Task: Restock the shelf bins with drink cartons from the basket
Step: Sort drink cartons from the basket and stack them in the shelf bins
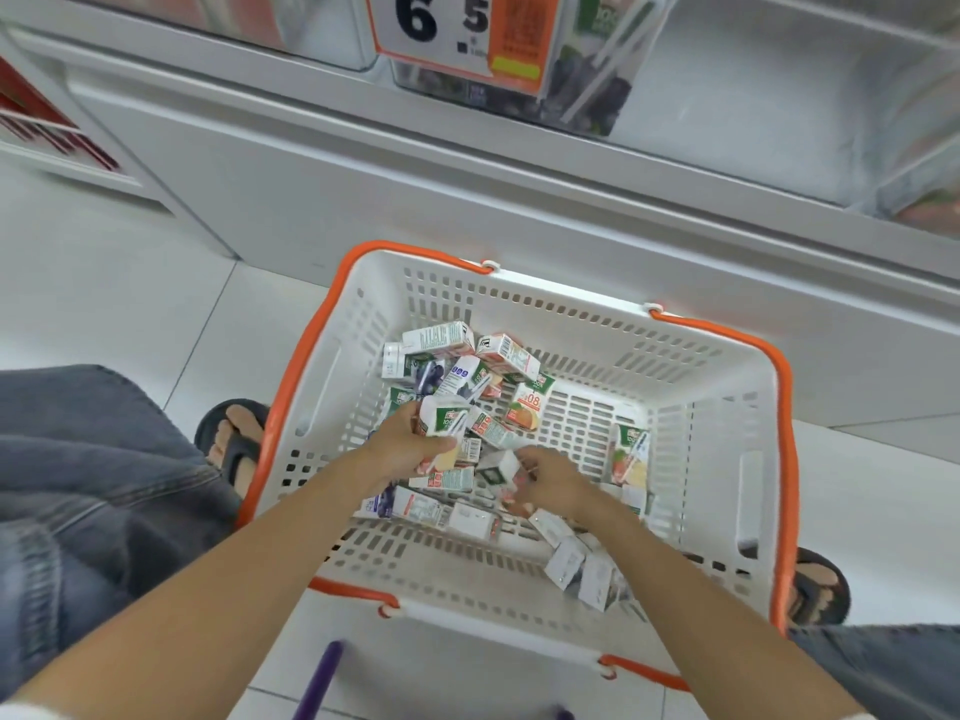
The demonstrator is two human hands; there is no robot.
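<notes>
A white basket (722, 444) with orange rim and handles stands on the floor below me, holding several small drink cartons (506, 356) in a loose heap. My left hand (405, 444) is inside it and grips a white and green carton (441, 415), with more cartons pressed under the palm. My right hand (550, 480) reaches in beside it, fingers curled round a small carton (501, 467) in the heap. Above, a clear shelf bin (587, 90) holds dark purple cartons behind a price tag.
A white shelf base (363, 163) runs across above the basket. My feet in dark sandals (236, 439) flank the basket on the tiled floor. A red-striped display (36, 116) sits at far left. Another clear bin (810, 96) lies at upper right.
</notes>
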